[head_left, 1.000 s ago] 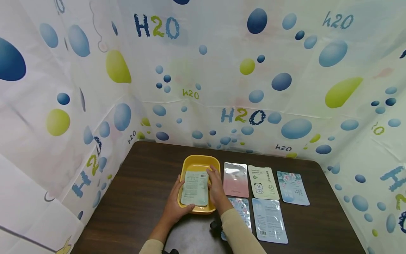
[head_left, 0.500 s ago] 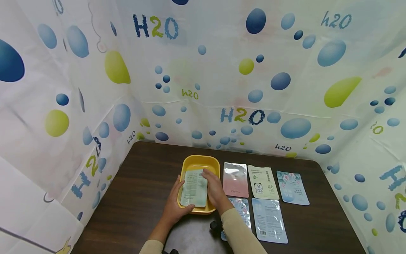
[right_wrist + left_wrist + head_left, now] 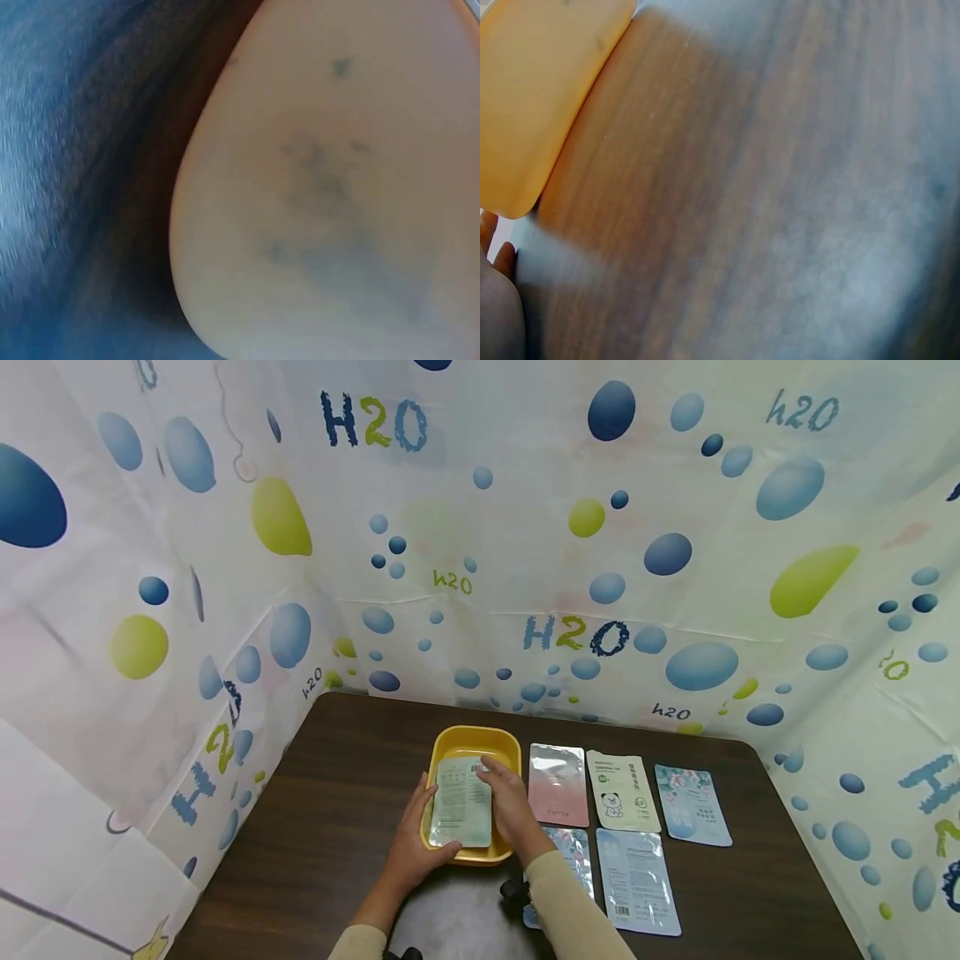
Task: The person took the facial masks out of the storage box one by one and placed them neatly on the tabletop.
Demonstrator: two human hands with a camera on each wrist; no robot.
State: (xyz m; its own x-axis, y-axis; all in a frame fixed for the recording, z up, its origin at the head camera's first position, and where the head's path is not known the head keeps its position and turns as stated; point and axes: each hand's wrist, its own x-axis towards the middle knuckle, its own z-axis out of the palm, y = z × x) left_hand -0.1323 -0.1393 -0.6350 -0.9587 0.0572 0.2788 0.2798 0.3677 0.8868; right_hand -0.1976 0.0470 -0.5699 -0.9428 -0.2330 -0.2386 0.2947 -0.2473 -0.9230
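Note:
A pale green sheet mask packet point(image 3: 459, 810) lies over the yellow plastic tray point(image 3: 471, 737), printed side up. My left hand point(image 3: 416, 839) grips the tray's left side, its thumb over the near rim by the packet's lower edge. From the right, my right hand point(image 3: 512, 802) pinches the packet's upper right edge, thumb on top; its other fingers are mostly hidden. In the left wrist view, the tray's wall point(image 3: 547, 97) fills the upper left, with a few fingertips point(image 3: 502, 259) below it. A pale, blurred tray side point(image 3: 322, 187) fills much of the right wrist view.
Several flat packets lie right of the tray: a pink-silver one point(image 3: 558, 785), a cream bear-print one point(image 3: 622, 792), a blue floral one point(image 3: 692, 804) and a light blue one point(image 3: 637, 881). Another packet point(image 3: 573, 852) is partly under my right sleeve. A patterned curtain surrounds the dark wooden table point(image 3: 337, 777).
My right thumb has moved left from beside the packet onto its upper right part. The packet has shifted slightly. The left hand and tray look unmoved.

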